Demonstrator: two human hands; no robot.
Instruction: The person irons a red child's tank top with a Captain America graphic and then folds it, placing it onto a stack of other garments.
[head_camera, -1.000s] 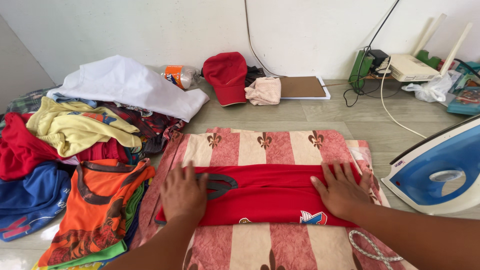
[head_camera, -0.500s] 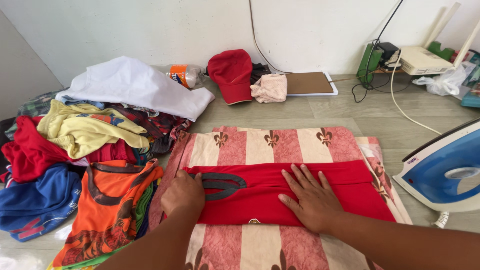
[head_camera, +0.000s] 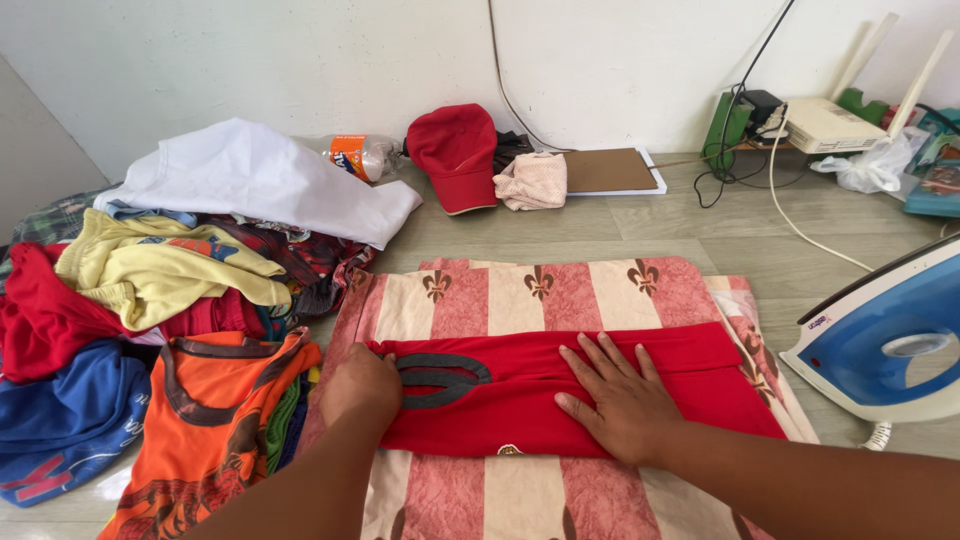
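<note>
Below both hands, a folded red shirt (head_camera: 560, 385) lies across a striped pink and cream cloth (head_camera: 540, 300). Curled loosely, the left hand (head_camera: 360, 385) presses the shirt's collar end; the right hand (head_camera: 620, 400) lies flat, fingers spread, on its middle. A blue iron (head_camera: 885, 345) stands just right.

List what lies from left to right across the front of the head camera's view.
Orange shirt → left hand → red shirt → right hand → blue and white iron.
</note>
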